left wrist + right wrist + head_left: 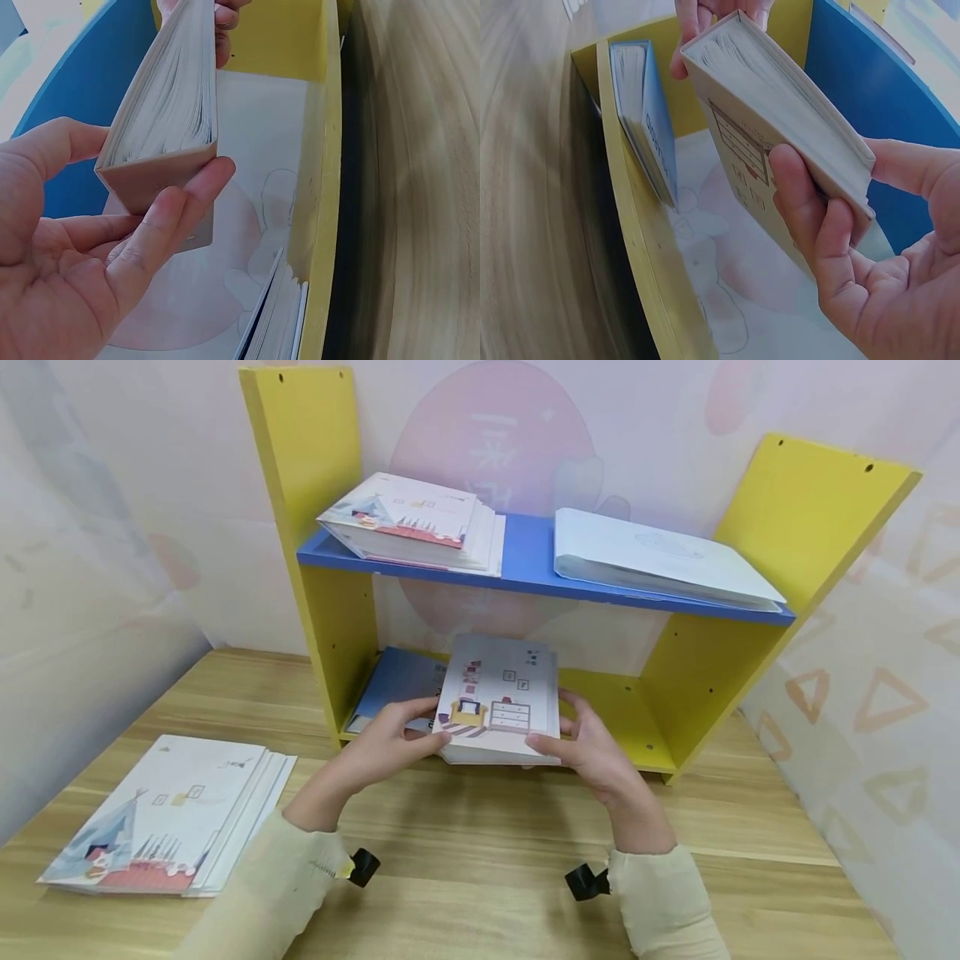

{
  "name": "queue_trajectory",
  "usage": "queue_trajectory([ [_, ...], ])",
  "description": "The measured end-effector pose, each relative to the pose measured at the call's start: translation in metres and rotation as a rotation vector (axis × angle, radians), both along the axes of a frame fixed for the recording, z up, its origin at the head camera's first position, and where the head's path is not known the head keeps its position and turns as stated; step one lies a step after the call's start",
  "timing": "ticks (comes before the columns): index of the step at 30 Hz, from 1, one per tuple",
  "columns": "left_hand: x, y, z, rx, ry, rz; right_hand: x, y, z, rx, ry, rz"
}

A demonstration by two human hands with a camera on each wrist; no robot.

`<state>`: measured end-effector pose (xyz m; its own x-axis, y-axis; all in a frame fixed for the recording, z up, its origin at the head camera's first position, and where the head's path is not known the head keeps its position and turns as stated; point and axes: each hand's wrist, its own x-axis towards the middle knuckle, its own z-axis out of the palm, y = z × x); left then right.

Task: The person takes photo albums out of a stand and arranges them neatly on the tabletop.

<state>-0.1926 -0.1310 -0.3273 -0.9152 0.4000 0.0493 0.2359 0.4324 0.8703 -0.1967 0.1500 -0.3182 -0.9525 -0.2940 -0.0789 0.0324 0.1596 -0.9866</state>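
Observation:
Both hands hold a thick stack of booklets (pixel 498 697) with a drawn room on its top cover, tilted up in front of the lower opening of a yellow shelf unit (pixel 795 502). My left hand (pixel 431 727) grips the stack's left lower corner and my right hand (pixel 551 727) grips the right lower corner, thumbs on top. In the left wrist view the left hand (pixel 154 180) clasps the stack (pixel 169 112) by its edge. In the right wrist view the right hand (pixel 832 180) clasps the same stack (pixel 780 127).
A blue book (pixel 397 685) lies at the left of the bottom board. On the blue middle shelf (pixel 528 564) lie another booklet stack (pixel 412 518) and a white folder (pixel 660 556). More booklets (pixel 172 814) lie on the wooden table (pixel 480 868), front left.

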Motion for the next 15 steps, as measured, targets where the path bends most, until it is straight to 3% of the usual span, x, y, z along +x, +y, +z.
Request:
queue_trajectory([
  [15, 0.012, -0.015, 0.002, 0.002, 0.025, -0.003, 0.008, -0.013, 0.004, 0.004, -0.005, -0.003],
])
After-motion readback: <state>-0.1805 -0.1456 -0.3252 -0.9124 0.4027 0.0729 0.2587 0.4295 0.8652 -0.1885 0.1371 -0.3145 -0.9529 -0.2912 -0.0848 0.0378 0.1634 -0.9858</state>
